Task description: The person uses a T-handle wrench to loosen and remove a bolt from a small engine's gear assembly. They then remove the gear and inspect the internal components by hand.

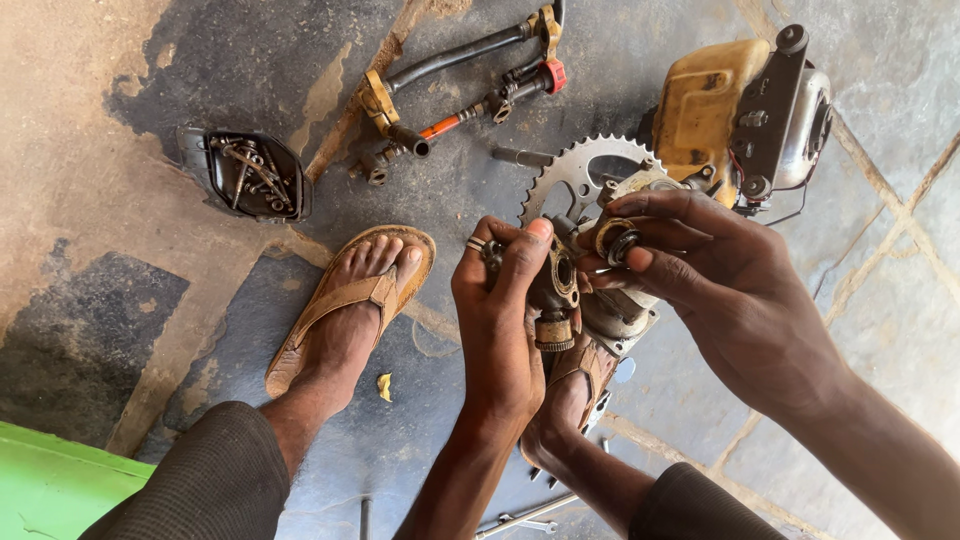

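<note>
At the far left a green edge (50, 480) is seen, and beyond it a black tray (245, 175) of loose screws is set on the stone floor (120, 90). Further right, near the top, a hose assembly (455, 85) with brass fittings lies detached, with a short pin (520, 156) just beside it. A foot in a tan sandal (350, 305) is planted between the tray and the hands.

The left hand (500, 300) is closed around a small metal body, the carburettor (553, 285), which is held upright in front of the sprocket (580, 175); thumb and fingers are wrapped firmly about it, and a ring is worn on one finger. The right hand (720, 270) is brought against it from the right, and a small round ring part (612, 240) is pinched between thumb and fingertips, touching or just beside the carburettor's open face. Whether the ring is seated cannot be told.

Behind the hands, the engine (740, 110) with its yellow tank rests on the floor, touching the sprocket. A spanner (525, 520) lies at the bottom edge.

As a judgement, the work is well into the stripped-down stage: hose, screws and cover are already off, while the carburettor is in hand and the small part is not settled. The loose pieces remain to be dealt with.
</note>
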